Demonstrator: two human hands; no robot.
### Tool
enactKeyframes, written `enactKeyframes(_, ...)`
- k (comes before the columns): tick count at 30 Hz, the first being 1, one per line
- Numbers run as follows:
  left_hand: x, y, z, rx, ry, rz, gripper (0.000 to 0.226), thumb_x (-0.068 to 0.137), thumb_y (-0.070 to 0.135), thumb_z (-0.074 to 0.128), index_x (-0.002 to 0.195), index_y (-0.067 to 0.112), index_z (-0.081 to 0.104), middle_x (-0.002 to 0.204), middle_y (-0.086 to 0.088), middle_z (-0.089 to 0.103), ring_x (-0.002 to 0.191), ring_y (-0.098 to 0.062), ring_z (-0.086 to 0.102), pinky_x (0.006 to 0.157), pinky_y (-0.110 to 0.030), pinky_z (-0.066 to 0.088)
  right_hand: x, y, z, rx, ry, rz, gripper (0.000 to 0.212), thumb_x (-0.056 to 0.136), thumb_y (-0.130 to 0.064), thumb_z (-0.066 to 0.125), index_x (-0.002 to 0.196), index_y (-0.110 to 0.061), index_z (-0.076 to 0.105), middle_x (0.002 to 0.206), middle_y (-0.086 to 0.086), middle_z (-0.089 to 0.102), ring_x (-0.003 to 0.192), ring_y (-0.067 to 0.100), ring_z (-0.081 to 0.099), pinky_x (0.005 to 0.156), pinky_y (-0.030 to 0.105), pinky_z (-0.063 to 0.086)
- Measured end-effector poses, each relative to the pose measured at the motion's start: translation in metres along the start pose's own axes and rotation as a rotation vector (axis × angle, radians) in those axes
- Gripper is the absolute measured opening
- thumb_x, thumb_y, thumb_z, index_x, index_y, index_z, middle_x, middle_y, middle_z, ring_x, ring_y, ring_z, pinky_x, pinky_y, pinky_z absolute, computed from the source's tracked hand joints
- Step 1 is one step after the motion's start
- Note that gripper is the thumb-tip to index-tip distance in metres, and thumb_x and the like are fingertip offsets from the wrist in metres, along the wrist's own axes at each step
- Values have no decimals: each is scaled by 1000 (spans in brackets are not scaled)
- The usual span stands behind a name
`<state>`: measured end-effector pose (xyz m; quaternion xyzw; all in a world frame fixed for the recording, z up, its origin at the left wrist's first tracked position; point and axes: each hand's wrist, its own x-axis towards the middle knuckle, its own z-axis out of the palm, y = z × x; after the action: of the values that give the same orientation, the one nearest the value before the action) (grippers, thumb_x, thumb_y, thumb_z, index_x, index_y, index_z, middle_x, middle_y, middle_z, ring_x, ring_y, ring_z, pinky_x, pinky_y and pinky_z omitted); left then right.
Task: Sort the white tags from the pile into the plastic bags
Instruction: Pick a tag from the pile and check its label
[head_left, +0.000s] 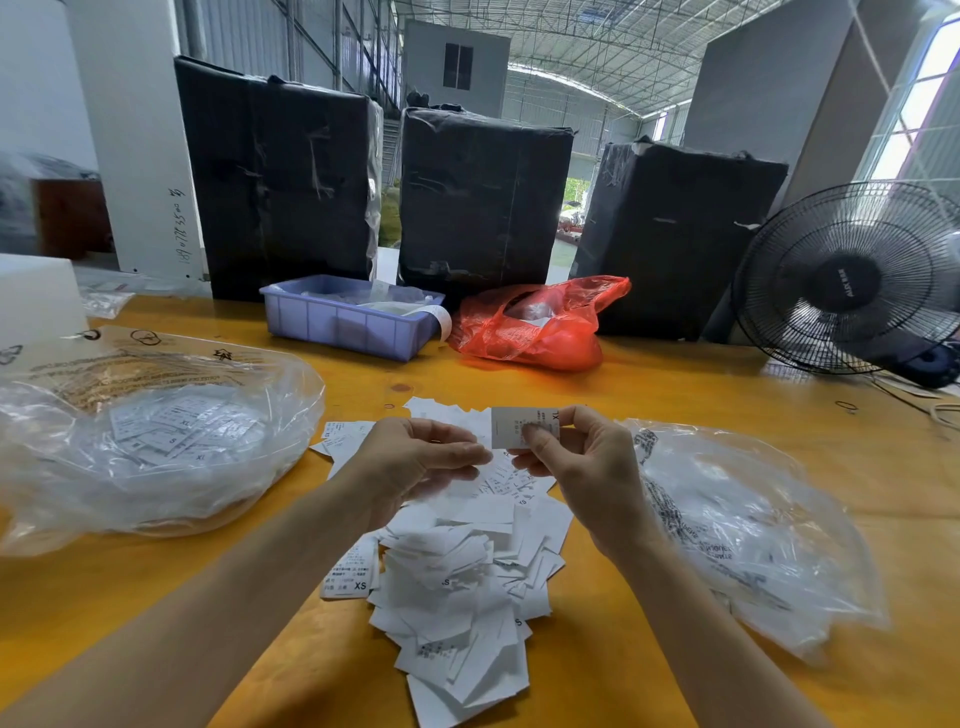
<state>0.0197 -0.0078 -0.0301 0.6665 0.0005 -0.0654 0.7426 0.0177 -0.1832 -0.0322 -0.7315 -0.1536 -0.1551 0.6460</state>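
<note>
A pile of white tags (462, 577) lies on the yellow table (675, 395) in front of me. My right hand (587, 467) pinches one white tag (511, 426) marked XL between thumb and fingers, held up above the pile. My left hand (421, 457) hovers just left of it over the pile, fingers loosely curled and pointing toward the right hand, holding nothing that I can see. A clear plastic bag (156, 441) with several tags inside lies at the left. A second clear plastic bag (748, 525) lies at the right.
A blue plastic bin (343, 322) and a red plastic bag (540, 327) sit at the table's far side before three black wrapped boxes (483, 197). A black fan (852, 280) stands at the far right, with cords beside it.
</note>
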Motion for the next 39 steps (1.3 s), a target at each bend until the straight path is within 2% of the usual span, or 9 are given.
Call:
enactKeyframes(3,0,-1,3,17,48,36,36,41,14,82,72,10,65,64,-7,70,55,-11,67,58,-25,39,0,0,0,11,24,-6,9,87,1,62,83,-6,59,74,13,70,59,15,67,56,22,53)
enactKeyframes(11,-1,-1,5,8,72,58,42,42,10,82,81,8,65,68,-8,71,59,-13,67,69,-29,42,0,-2,0,42,8,-18,6,86,0,63,85,-4,59,76,11,70,61,16,69,56,20,53)
enactKeyframes(17,3,-3,6,40,80,88,30,58,1,83,81,6,65,62,-2,70,56,-10,67,63,-23,44,-1,-1,1,-12,-6,-37,9,86,0,63,83,-7,59,77,9,70,60,13,68,57,19,53)
enactKeyframes(23,4,-4,4,68,109,110,26,62,0,82,81,7,65,64,-1,70,56,-8,67,62,-21,45,-1,3,2,-100,-28,-15,10,86,-1,63,82,-9,58,80,13,70,63,17,70,57,22,54)
enactKeyframes(27,6,-5,2,66,133,118,25,64,0,81,80,9,65,65,2,72,57,-10,68,68,-25,47,0,3,2,-82,-62,33,5,85,0,64,85,-3,60,79,16,70,61,16,69,54,20,52)
enactKeyframes(31,7,-5,-1,107,118,119,23,65,0,80,80,8,65,62,-1,71,56,-10,68,62,-23,46,1,3,-1,-29,-134,149,9,84,1,65,87,8,60,73,16,69,59,18,68,55,23,54)
enactKeyframes(34,6,-6,1,126,99,111,20,66,0,79,79,7,65,60,1,70,52,-8,66,53,-18,49,1,3,-1,-10,-200,235,9,83,0,67,85,6,61,70,11,68,58,18,68,58,25,54)
enactKeyframes(36,5,-5,2,120,89,108,21,65,1,79,80,7,65,60,0,71,53,-8,67,51,-17,49,1,4,-1,-16,-164,228,7,83,0,67,84,3,62,69,11,68,56,16,67,56,24,53)
enactKeyframes(39,2,-3,2,116,84,101,25,64,5,80,83,7,65,65,-4,72,57,-11,69,60,-23,45,2,4,-2,25,-63,200,4,85,0,64,88,1,62,70,11,70,56,17,67,53,22,53)
